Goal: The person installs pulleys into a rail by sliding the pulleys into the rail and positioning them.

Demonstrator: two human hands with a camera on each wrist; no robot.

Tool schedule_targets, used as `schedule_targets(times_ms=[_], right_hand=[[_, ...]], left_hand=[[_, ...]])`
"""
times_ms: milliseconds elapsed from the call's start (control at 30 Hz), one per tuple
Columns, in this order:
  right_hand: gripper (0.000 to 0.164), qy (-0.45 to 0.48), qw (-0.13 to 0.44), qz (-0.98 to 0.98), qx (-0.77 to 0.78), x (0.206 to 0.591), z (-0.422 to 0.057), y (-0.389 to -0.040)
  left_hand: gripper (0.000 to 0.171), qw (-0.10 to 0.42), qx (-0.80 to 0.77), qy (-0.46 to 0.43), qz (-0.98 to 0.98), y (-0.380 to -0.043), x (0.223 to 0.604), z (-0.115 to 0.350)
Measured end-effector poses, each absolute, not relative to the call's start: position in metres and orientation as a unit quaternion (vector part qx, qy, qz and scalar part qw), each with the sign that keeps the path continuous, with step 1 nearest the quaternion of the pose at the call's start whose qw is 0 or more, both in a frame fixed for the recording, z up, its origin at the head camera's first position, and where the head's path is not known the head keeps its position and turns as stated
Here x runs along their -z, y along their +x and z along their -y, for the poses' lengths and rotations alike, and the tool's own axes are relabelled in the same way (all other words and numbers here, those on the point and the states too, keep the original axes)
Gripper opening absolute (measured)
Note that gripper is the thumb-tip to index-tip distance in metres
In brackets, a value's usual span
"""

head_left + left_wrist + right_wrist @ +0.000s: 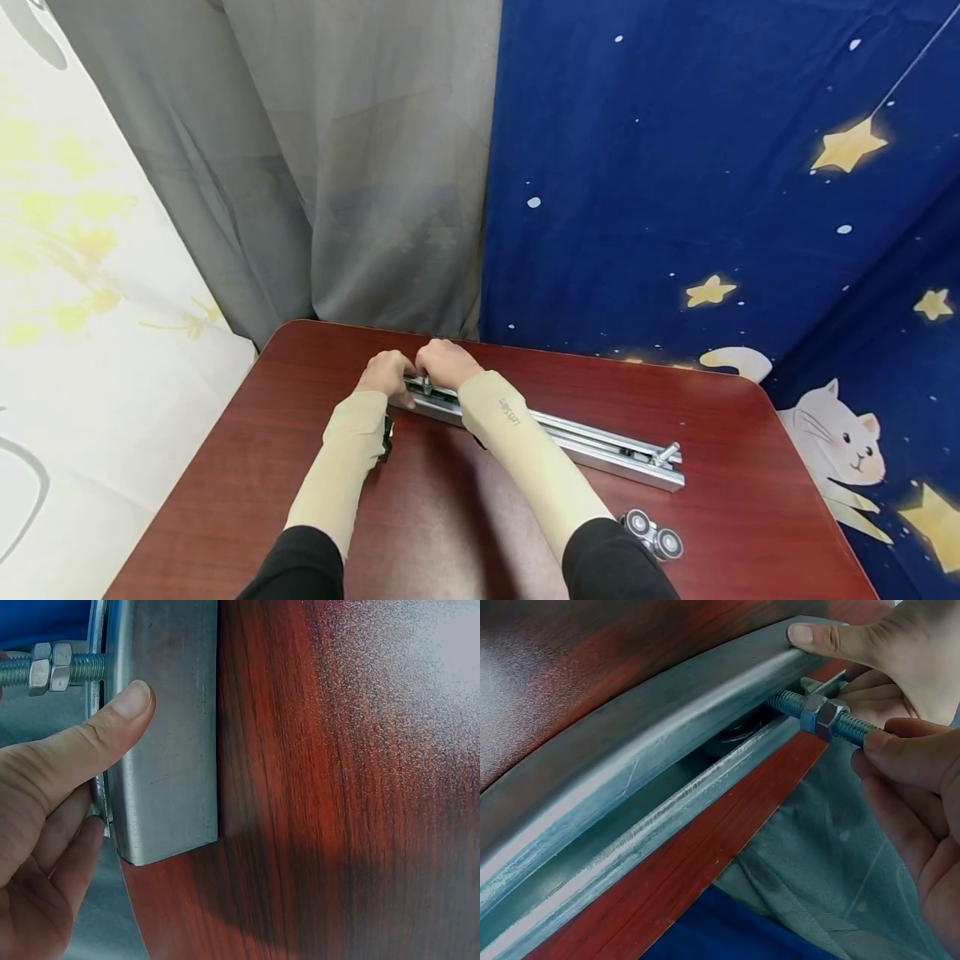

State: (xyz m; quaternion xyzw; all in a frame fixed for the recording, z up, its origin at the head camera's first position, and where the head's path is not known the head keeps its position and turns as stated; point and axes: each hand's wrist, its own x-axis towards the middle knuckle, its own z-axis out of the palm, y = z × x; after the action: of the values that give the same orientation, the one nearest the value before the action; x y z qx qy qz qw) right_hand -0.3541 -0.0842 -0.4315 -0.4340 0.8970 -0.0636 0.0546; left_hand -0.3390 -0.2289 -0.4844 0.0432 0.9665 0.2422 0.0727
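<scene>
A long silver slotted metal rail [600, 450] lies across the table, its slot facing up. My left hand [386, 375] grips the rail's left end, with the thumb pressed on the side wall in the left wrist view. A threaded bolt [784, 701] carrying two hex nuts [821, 716] stands up out of the slot there. In the right wrist view, my right hand [922, 772] pinches the bolt's free end between thumb and fingers. Inside the slot near the bolt, a dark round wheel [735, 735] is partly visible.
Another bolt [666, 454] sticks up, tilted, from the rail's right end. A loose roller trolley [652, 535] with round wheels lies near the right forearm. The reddish-brown table [247, 492] borders grey and blue curtains [637, 167] at its far edge.
</scene>
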Motion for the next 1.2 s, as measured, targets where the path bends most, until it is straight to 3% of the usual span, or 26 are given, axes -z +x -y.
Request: schedule_targets(times_ms=[1200], right_hand=[[0.025, -0.459, 0.051, -0.887, 0.007, 0.423, 0.041, -0.345]], left_hand=[[0.057, 0.065, -0.248, 0.044, -0.965, -0.331, 0.480, 0.229]])
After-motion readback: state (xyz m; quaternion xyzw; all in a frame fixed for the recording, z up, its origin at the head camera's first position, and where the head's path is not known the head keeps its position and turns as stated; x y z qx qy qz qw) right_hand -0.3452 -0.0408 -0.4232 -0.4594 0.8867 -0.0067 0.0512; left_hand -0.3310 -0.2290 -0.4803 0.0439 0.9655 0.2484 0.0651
